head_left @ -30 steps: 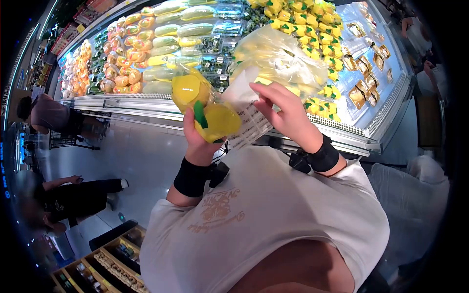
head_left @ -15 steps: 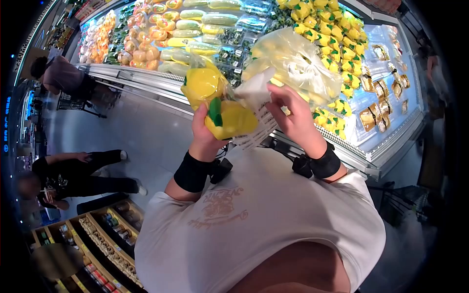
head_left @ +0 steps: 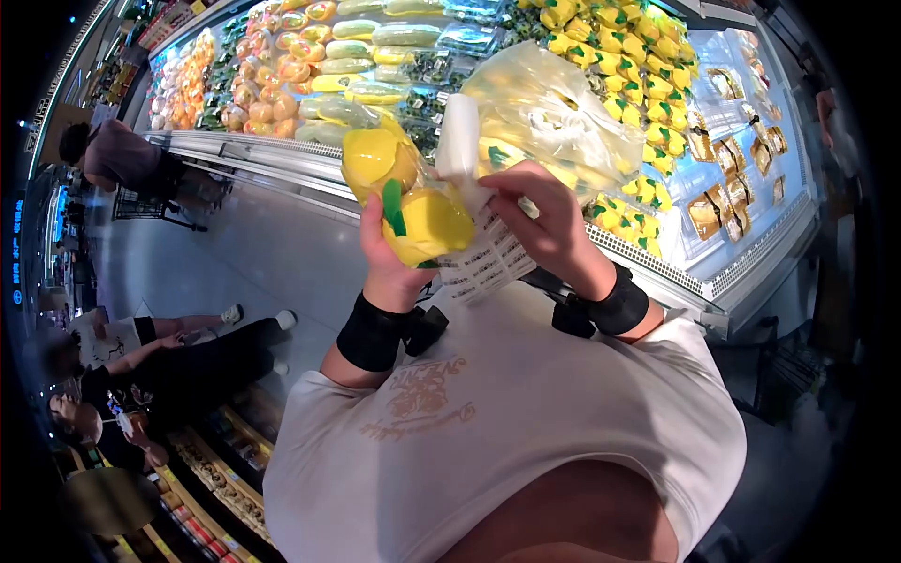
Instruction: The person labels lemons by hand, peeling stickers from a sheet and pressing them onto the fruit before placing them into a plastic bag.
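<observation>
My left hand (head_left: 392,267) is closed round a clear-wrapped pack of yellow produce (head_left: 434,225) with a green leaf shape on it. Against the pack lies a white strip of printed labels (head_left: 493,258), hanging down between my hands. Its upper part is a white roll (head_left: 458,136) pointing up toward the display. With thumb and fingertips together, my right hand (head_left: 549,216) pinches the strip's edge just below the roll. Whether my left fingers also grip the strip is hidden behind the pack.
A large clear plastic bag (head_left: 563,113) of yellow packs rests on the chilled display (head_left: 676,267), among rows of wrapped vegetables and more yellow packs (head_left: 638,66). At left are a person with a cart (head_left: 155,208) and two people near a shelf of jars (head_left: 225,483).
The label roll has swung more upright and moved left, and the strip now faces me more. My right hand has shifted left and down with it. Another person shows at left.
</observation>
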`<state>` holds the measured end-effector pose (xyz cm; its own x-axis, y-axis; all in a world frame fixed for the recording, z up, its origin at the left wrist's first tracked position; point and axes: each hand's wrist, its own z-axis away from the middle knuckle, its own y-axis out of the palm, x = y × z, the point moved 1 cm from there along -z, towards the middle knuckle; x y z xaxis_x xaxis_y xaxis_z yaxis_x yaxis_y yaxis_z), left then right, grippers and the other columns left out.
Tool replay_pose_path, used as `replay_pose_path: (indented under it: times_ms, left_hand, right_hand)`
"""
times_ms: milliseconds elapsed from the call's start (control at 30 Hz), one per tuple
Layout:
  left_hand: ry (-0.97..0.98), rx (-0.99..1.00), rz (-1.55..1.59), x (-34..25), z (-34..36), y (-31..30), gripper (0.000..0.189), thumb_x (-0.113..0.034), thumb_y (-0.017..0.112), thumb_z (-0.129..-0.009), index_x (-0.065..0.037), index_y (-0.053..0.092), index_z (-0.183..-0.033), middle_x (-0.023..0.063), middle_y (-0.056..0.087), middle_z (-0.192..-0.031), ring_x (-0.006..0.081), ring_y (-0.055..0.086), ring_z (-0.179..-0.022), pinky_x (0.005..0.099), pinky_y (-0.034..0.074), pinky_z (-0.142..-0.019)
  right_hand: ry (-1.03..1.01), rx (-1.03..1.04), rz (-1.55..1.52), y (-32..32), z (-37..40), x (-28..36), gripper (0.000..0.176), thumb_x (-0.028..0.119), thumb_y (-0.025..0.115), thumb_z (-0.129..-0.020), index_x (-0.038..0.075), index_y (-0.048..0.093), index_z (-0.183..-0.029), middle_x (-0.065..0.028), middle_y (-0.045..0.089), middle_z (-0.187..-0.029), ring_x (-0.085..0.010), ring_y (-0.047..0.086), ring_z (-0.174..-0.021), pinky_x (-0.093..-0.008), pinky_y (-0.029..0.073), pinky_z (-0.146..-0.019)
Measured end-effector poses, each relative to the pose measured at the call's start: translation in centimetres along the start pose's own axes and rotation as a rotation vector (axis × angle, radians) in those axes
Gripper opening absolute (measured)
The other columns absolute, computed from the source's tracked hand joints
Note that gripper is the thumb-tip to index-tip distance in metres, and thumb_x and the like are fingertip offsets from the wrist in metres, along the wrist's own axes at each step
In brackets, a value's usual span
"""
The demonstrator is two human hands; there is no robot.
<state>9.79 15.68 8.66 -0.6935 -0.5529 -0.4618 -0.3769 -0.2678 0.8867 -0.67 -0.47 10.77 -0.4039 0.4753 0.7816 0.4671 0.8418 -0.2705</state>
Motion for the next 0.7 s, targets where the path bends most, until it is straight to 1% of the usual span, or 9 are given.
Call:
replay_pose_path:
  times_ms: [100, 200, 267, 300, 367, 467, 600, 667, 700]
  left_hand:
    - [-0.029, 0.013, 0.081, 0.0, -0.2, 0.3, 0.063, -0.059, 0.031, -0.091, -0.010, 0.047, -0.128, 0.0108, 0.055, -0.121, 0.0263, 0.054, -0.110, 0.0389, 0.046, -0.091]
    - [-0.008, -0.052, 0.018, -0.2, -0.3, 0.4, 0.061, -0.052, 0.045, -0.091, -0.011, 0.038, -0.136, 0.0124, 0.051, -0.127, 0.0266, 0.052, -0.116, 0.0403, 0.045, -0.096]
    - [0.199, 0.329, -0.197, -0.2, -0.4, 0.7, 0.062, -0.058, 0.034, -0.091, -0.016, 0.041, -0.136, 0.0135, 0.049, -0.132, 0.0347, 0.048, -0.122, 0.0535, 0.037, -0.102]
    - [0.197, 0.334, -0.196, -0.3, -0.4, 0.6, 0.062, -0.058, 0.034, -0.091, -0.016, 0.041, -0.136, 0.0135, 0.049, -0.132, 0.0347, 0.048, -0.122, 0.0535, 0.037, -0.102]
    - [0.230, 0.231, -0.388, -0.9, -0.2, -0.2, 0.067, -0.041, 0.053, -0.082, -0.014, 0.030, -0.139, 0.0138, 0.045, -0.135, 0.0317, 0.047, -0.122, 0.0490, 0.039, -0.102]
    - [0.279, 0.066, -0.671, -1.8, 0.1, -1.7, 0.101, -0.015, 0.082, -0.070, -0.012, 0.014, -0.145, 0.0141, 0.039, -0.139, 0.0272, 0.047, -0.122, 0.0423, 0.042, -0.101]
    - [0.394, 0.115, -0.820, -3.5, 0.2, -2.9, 0.099, -0.009, 0.080, -0.071, -0.012, 0.014, -0.145, 0.0147, 0.041, -0.137, 0.0265, 0.047, -0.122, 0.0416, 0.043, -0.101]
    - [0.466, 0.231, -0.869, -4.5, 0.2, -2.9, 0.070, -0.002, 0.061, -0.084, -0.005, 0.020, -0.141, 0.0167, 0.044, -0.131, 0.0282, 0.050, -0.119, 0.0446, 0.043, -0.101]
    - [0.470, 0.232, -0.863, -5.0, 0.2, -3.0, 0.070, -0.002, 0.061, -0.084, -0.005, 0.020, -0.141, 0.0167, 0.044, -0.131, 0.0282, 0.050, -0.119, 0.0446, 0.043, -0.101]
  right_hand:
    - [0.015, -0.119, -0.019, 0.4, 0.1, 0.1, 0.024, -0.004, 0.066, -0.079, 0.001, 0.063, -0.102, -0.0115, 0.059, -0.080, -0.0234, 0.057, -0.069, -0.0317, 0.046, -0.062]
    - [-0.097, -0.217, 0.090, 0.7, 0.1, -0.7, 0.026, -0.002, 0.068, -0.078, 0.001, 0.063, -0.104, -0.0106, 0.059, -0.078, -0.0225, 0.056, -0.066, -0.0314, 0.046, -0.061]
    - [-0.197, -0.236, 0.188, 0.9, -0.1, -0.6, 0.029, -0.002, 0.068, -0.078, 0.002, 0.062, -0.106, -0.0098, 0.058, -0.077, -0.0217, 0.055, -0.065, -0.0311, 0.046, -0.060]
    - [-0.101, -0.222, 0.173, 1.1, -0.3, -0.2, 0.031, -0.001, 0.069, -0.078, 0.003, 0.062, -0.108, -0.0092, 0.058, -0.076, -0.0215, 0.055, -0.065, -0.0307, 0.046, -0.060]
    - [-0.008, -0.209, 0.160, 1.3, -0.7, 0.2, 0.033, -0.001, 0.069, -0.077, 0.004, 0.062, -0.109, -0.0086, 0.057, -0.075, -0.0212, 0.054, -0.065, -0.0303, 0.046, -0.060]
    - [0.054, -0.080, 0.169, 1.8, -1.1, 0.1, 0.035, -0.003, 0.068, -0.078, 0.004, 0.062, -0.113, -0.0089, 0.058, -0.078, -0.0186, 0.055, -0.069, -0.0283, 0.047, -0.066]
    - [-0.036, -0.143, 0.207, 3.7, -1.7, 0.0, 0.038, -0.003, 0.071, -0.075, 0.006, 0.063, -0.111, -0.0091, 0.061, -0.080, -0.0199, 0.057, -0.070, -0.0283, 0.047, -0.065]
    - [-0.108, -0.176, 0.259, 4.9, -2.1, -0.1, 0.038, -0.003, 0.072, -0.074, 0.006, 0.064, -0.110, -0.0093, 0.062, -0.082, -0.0203, 0.058, -0.070, -0.0285, 0.048, -0.064]
    - [-0.157, -0.207, 0.313, 5.4, -2.3, -0.1, 0.037, -0.003, 0.073, -0.073, 0.006, 0.064, -0.107, -0.0096, 0.063, -0.084, -0.0207, 0.060, -0.070, -0.0287, 0.048, -0.063]
